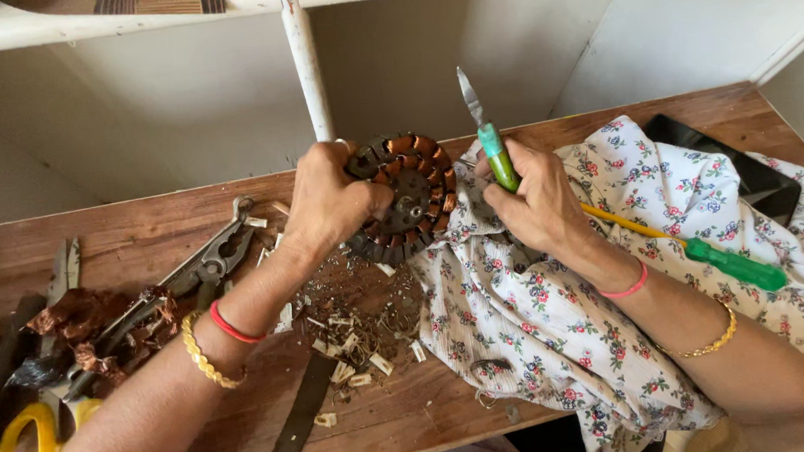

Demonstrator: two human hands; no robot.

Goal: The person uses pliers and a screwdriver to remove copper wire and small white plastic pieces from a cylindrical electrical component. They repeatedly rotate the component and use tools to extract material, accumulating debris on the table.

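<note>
A wooden worktop (146, 235) carries a floral cloth (554, 328) at 4 o'clock. At centre the left hand (327, 202) has its grip clenched on a copper-wound motor stator (410, 196). At its 3 o'clock, the right hand (538, 200) grasps a green-handled knife (494, 152), blade pointing to 12. Pliers (207, 264) lie at 9 o'clock.

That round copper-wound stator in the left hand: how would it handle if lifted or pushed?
The stator probably feels heavy for its size, being metal core and copper coils. Rigid, not floppy. Standing on edge as the left hand holds it, it may roll or tip if released.
</note>
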